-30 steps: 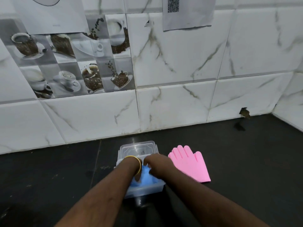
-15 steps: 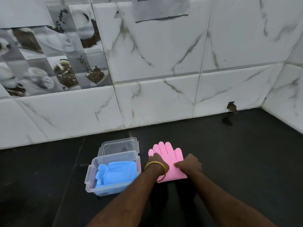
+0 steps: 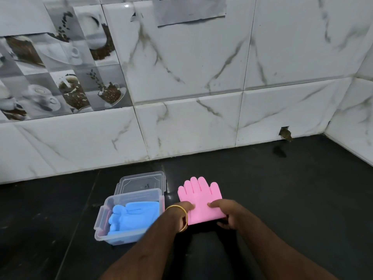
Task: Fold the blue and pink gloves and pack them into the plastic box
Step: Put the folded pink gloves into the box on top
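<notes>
The folded blue glove [image 3: 131,216] lies inside the clear plastic box [image 3: 105,237] on the black counter. The pink glove [image 3: 198,197] lies flat just right of the box, fingers pointing at the wall. My left hand [image 3: 181,212], with a gold bangle at the wrist, holds the glove's near left cuff edge. My right hand [image 3: 228,214] grips the near right cuff corner, thumb under it, fingertips on top.
The box's clear lid [image 3: 141,181] lies flat behind the box. A white marble-tiled wall [image 3: 191,122] runs along the back and turns a corner at the far right. The black counter [image 3: 292,188] stretches to the right.
Both hands left the blue glove in the box and moved right onto the pink glove's cuff. The camera view also shifted right.
</notes>
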